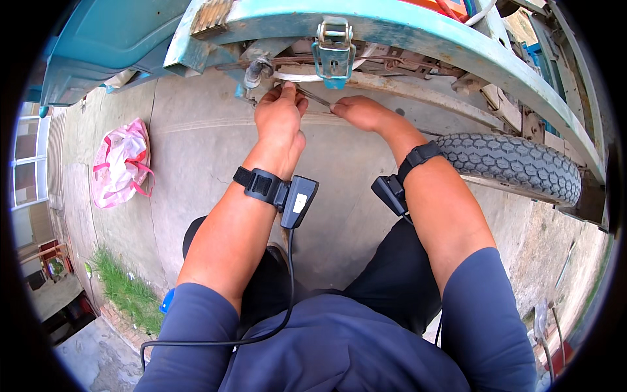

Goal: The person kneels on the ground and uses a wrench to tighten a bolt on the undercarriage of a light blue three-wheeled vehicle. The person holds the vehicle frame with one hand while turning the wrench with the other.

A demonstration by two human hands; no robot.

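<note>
Thin dark strand (315, 97) — held at 2 points beside turquoise frame (418, 27).
Left hand (279, 112) pinches it; right hand (361, 112) is closed on it — span between them lies near the metal latch (334, 57).

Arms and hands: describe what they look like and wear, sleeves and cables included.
The left hand and right hand are ungloved; the dark blue sleeves are short. The left arm wears a black strap and black box with a white label and black cable; the right arm, a similar strap and box.

Grey concrete floor (196, 157), white-framed window (27, 183) — daylit
</note>
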